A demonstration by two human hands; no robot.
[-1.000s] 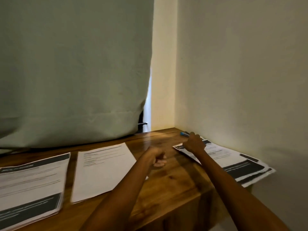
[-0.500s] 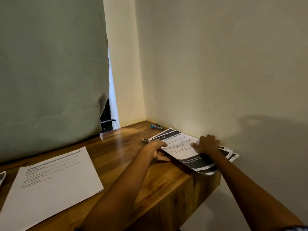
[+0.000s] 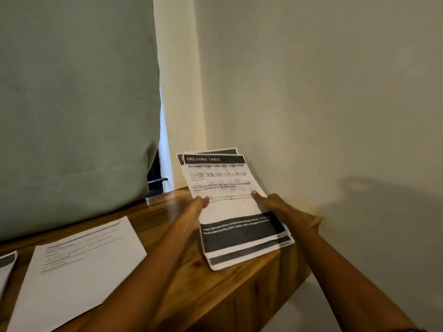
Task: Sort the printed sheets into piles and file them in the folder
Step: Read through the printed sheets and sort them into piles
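Warm brown wood forms the desk (image 3: pixel 227 291), a thick slab running into a room corner, and everything here is placed relative to it. Nearest, on the desk's left part, lies a white printed sheet with grey text lines (image 3: pixel 79 267), flat on the wood, and at the far left edge a sliver of another sheet with a dark band (image 3: pixel 6 262) shows.

Over the desk's right end, a small stack of white printed sheets with black header and footer bands (image 3: pixel 230 207) is held between two bare hands. Its near end hangs just above the desk's right corner; its far end tilts upward toward the corner. The long axis runs away from the person, leaning slightly left. The left hand (image 3: pixel 191 209) grips the stack's left edge, thumb on top. The right hand (image 3: pixel 275 207) grips the right edge, thumb lying on the page. Both hands sit at about mid-length, equally near, so the stack lies between the grips rather than beyond them. Its sheets are slightly fanned, their edges not aligned.

Beyond, a pale green curtain (image 3: pixel 72 104) hangs behind the desk's left part, and cream walls (image 3: pixel 311 92) meet behind its right end. No folder is in view.
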